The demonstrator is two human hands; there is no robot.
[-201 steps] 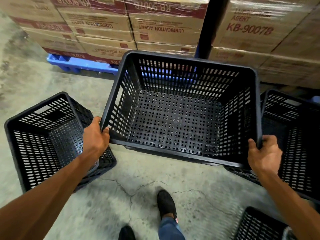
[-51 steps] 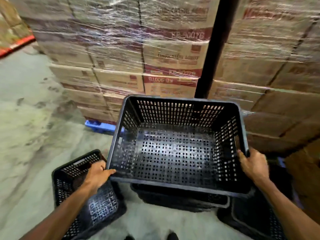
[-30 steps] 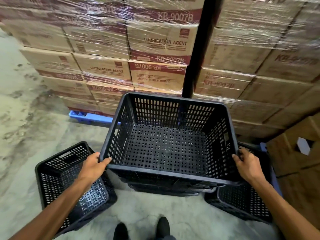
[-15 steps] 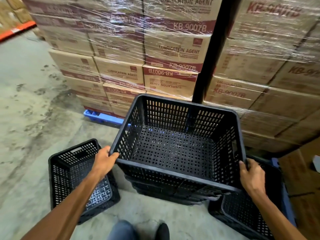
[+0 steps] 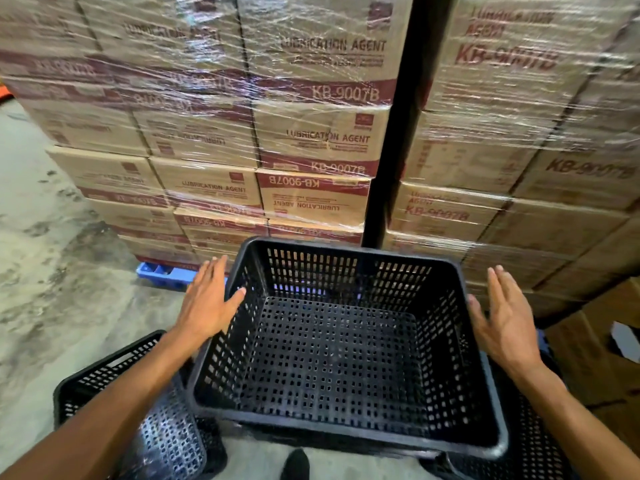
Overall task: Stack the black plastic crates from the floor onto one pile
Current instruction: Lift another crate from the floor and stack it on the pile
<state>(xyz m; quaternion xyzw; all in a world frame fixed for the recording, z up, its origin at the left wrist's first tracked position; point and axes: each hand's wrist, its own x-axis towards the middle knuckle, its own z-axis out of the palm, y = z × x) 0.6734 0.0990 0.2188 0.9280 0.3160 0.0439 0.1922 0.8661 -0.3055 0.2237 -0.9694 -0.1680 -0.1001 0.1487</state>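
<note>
A black perforated plastic crate (image 5: 339, 358) sits on top of a pile of nested crates right in front of me. My left hand (image 5: 207, 303) hovers flat beside its left wall, fingers spread, holding nothing; only the thumb is near the rim. My right hand (image 5: 502, 317) is held flat and apart from the right wall, also empty. A second black crate (image 5: 104, 375) stands on the floor at lower left, partly behind my left arm. Another black crate (image 5: 540, 445) shows at lower right, mostly hidden by the pile and my right arm.
Shrink-wrapped cardboard boxes (image 5: 311, 140) labelled "Lubrication Agent" are stacked high just behind the pile, on a blue pallet (image 5: 162, 275). A black upright post (image 5: 398, 133) stands between two box stacks. Brown cartons (image 5: 606, 341) lie at right. Concrete floor (image 5: 52, 271) stretches to the left.
Both hands have let go of the top crate's rim and opened out to its sides. The crate now rests on the pile.
</note>
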